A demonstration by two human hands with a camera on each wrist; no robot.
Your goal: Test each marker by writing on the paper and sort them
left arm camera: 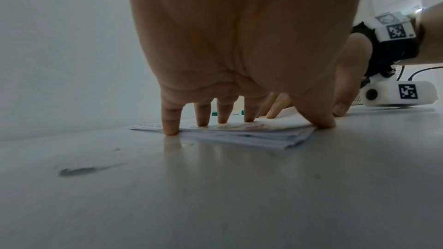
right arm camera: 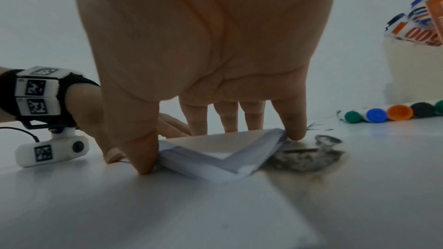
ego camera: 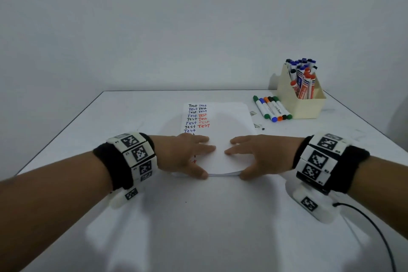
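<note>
A stack of white paper (ego camera: 223,126) lies mid-table, with "Test" written down its left side in black, blue and red. My left hand (ego camera: 198,159) rests on its near left part, fingers straight on top and thumb against the near edge. My right hand (ego camera: 239,162) mirrors it on the near right. The left wrist view shows the fingertips (left arm camera: 171,128) pressing the paper (left arm camera: 239,136); in the right wrist view the thumb (right arm camera: 143,158) touches the stack's edge (right arm camera: 210,166). Several capped markers (ego camera: 272,108) lie in a row right of the paper. Neither hand holds a marker.
A cream caddy (ego camera: 309,106) at the back right holds several upright markers (ego camera: 302,75). Dark ink smudges (ego camera: 257,126) mark the table beside the paper's right edge. A black cable (ego camera: 375,227) runs from my right wrist. The wall stands behind the table.
</note>
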